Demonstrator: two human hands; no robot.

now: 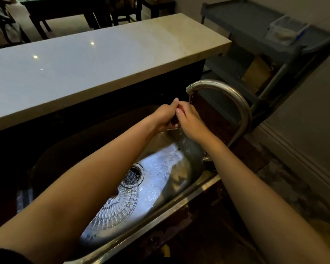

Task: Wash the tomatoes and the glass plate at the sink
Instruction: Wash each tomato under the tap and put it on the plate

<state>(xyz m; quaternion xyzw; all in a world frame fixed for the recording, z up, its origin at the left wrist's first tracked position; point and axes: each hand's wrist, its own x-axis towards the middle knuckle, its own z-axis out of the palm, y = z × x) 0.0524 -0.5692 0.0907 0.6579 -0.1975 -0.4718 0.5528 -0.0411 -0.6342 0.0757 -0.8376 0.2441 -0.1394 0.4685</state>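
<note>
One red tomato (180, 108), mostly hidden, is mid-frame under the faucet (236, 103), with the left hand (165, 115) and right hand (191, 122) curled in a grip round it. One ribbed glass plate (118, 206) lies lower-centre in the sink (191, 159).

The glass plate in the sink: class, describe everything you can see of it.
The glass plate is clear cut glass with radiating ribs and a patterned border. It lies on the wet floor of the steel sink, its far edge at the drain strainer. The left forearm passes above it and hides part of it.
</note>
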